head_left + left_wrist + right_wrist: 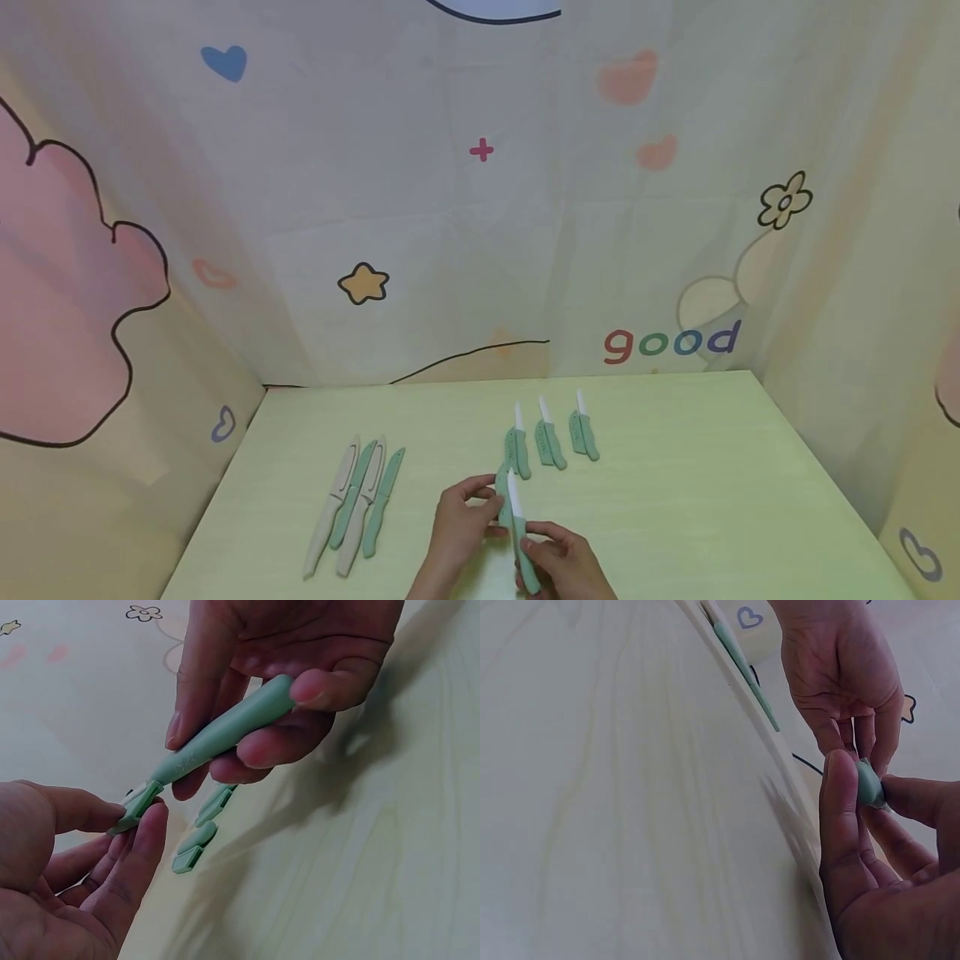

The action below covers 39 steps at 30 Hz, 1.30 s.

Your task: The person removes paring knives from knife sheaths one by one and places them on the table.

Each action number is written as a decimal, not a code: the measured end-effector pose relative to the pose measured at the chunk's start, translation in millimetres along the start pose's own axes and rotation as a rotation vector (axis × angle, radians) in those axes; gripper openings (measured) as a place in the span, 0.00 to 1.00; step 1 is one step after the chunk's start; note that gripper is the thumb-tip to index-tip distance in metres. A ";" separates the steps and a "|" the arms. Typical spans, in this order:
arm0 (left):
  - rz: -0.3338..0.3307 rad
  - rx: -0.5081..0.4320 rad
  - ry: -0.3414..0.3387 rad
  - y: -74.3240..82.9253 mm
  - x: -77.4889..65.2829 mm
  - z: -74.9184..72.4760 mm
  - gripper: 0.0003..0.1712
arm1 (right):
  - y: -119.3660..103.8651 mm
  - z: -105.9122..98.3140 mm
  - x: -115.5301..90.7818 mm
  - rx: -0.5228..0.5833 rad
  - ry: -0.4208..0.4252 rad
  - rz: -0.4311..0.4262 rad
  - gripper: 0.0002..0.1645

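Observation:
Near the front of the table, my right hand (564,560) grips the green handle of a small paring knife (527,567), its white blade pointing away from me. My left hand (463,518) pinches a green blade sheath (504,496) between thumb and fingers. Blade and sheath lie side by side in the head view. From the left wrist, the knife handle (225,735) runs in line with the sheath (139,808), and the blade is hidden. In the right wrist view only the rounded handle end (869,784) shows between my right fingers.
Beyond my hands stand three more green knives in a row, a left one (522,454), a middle one (554,446) and a right one (587,437), each with a sheath beside its handle. Several longer sheathed knives, beige (324,533) and green (380,512), lie at the left. Printed cloth (420,208) surrounds the table.

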State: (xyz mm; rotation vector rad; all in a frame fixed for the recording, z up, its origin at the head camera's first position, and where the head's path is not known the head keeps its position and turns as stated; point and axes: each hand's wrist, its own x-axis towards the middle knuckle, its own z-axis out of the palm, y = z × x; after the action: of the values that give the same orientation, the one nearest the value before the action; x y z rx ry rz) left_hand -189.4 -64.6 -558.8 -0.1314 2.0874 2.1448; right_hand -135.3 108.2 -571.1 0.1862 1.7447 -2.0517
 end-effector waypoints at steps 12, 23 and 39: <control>0.003 0.027 0.002 -4.1 -5.5 2.0 0.20 | -2.7 -0.1 2.9 -0.005 -0.014 -0.011 0.29; 0.011 0.053 0.025 -7.4 -8.3 2.8 0.21 | -8.1 1.2 3.9 -0.036 -0.022 -0.045 0.30; 0.015 0.096 0.029 -8.0 -12.1 1.6 0.20 | -14.3 2.1 10.6 -0.068 -0.049 -0.104 0.32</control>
State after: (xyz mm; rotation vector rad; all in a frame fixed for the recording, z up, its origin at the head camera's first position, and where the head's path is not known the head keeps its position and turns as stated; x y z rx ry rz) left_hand -176.1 -63.4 -564.7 -0.1364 2.2096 2.0579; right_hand -150.4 105.2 -561.7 0.0246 1.8264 -2.0474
